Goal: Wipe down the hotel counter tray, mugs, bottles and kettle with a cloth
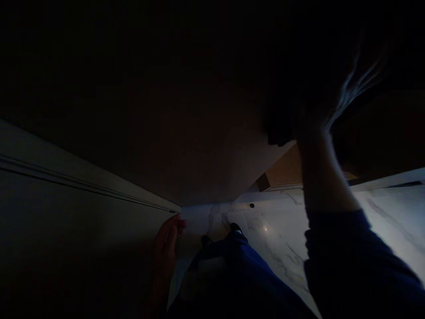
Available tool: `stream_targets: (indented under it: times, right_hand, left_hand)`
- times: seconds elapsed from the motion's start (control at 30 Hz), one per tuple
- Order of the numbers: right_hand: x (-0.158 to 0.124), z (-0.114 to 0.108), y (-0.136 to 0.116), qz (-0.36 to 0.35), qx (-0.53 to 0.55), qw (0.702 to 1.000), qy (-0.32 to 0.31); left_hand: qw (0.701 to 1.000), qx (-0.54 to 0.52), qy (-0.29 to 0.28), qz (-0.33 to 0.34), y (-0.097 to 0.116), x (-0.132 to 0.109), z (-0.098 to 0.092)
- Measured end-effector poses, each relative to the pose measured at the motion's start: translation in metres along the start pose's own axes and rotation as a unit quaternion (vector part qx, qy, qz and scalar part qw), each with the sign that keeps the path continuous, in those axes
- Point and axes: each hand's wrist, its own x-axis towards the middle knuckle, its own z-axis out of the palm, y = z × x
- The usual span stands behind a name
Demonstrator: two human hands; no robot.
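Note:
The view is very dark. Low and left of centre, my left hand (168,237) has its fingers bent around the near edge of a pale upright panel (83,212), which has thin dark lines along it. At the upper right my right hand (318,104) is raised in front of a large dark surface (186,146). Shadow and blur hide its fingers. A black shape (279,133) lies beside that hand, and I cannot make out whether it is held or is part of the hand.
Below is a white marble-look floor (275,239) with a small dark round spot (252,205). A brown box-like piece (282,170) stands behind my right forearm. My legs in blue trousers (245,261) and dark shoes (236,227) are at the bottom centre.

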Motion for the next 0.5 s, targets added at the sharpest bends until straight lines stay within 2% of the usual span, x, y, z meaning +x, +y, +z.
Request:
stream_targets:
  times: [0.07,0.13,0.2,0.27,0.37,0.43,0.5]
  right_hand:
    - [-0.001,0.009,-0.01,0.041,0.033,0.996,0.069]
    - [-0.024,0.023,-0.02,0.137,0.108,0.979,0.102]
    - [-0.054,0.034,-0.024,0.201,0.161,0.963,0.08]
    - [-0.072,0.037,-0.022,0.226,0.191,0.954,0.053]
    - [-0.068,0.024,-0.013,0.24,0.217,0.946,0.022]
    - [-0.053,0.009,-0.005,0.243,0.229,0.942,-0.001]
    - [-0.038,-0.006,0.001,0.241,0.244,0.939,-0.028]
  left_hand:
    - [1.0,0.011,0.012,-0.016,0.014,-0.007,-0.009]
    - [0.998,0.003,0.044,-0.036,0.03,-0.014,-0.021]
    - [0.995,-0.014,0.083,-0.06,0.046,-0.021,-0.031]
    - [0.988,-0.038,0.122,-0.09,0.06,-0.03,-0.032]
    - [0.982,-0.057,0.146,-0.108,0.076,-0.044,-0.011]
    - [0.986,-0.055,0.127,-0.089,0.086,-0.051,0.017]
    - [0.992,-0.047,0.098,-0.062,0.096,-0.056,0.055]
